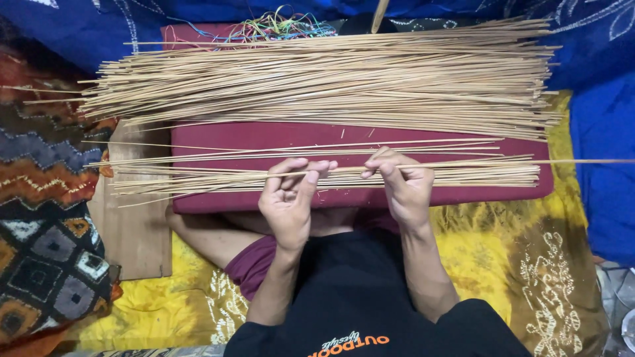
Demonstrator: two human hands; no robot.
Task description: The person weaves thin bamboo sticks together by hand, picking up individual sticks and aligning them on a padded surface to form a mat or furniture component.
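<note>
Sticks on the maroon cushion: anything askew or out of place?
Mostly tidy. One thin stick pinched by both hands, left hand and right hand, juts far past the small bundle toward the blue cloth. The big pile has ragged ends.

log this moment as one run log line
left hand: pinching stick | right hand: pinching same stick | near pile: under hands on cushion | big pile: behind

No packages, labels, signs or screens are in view
</note>
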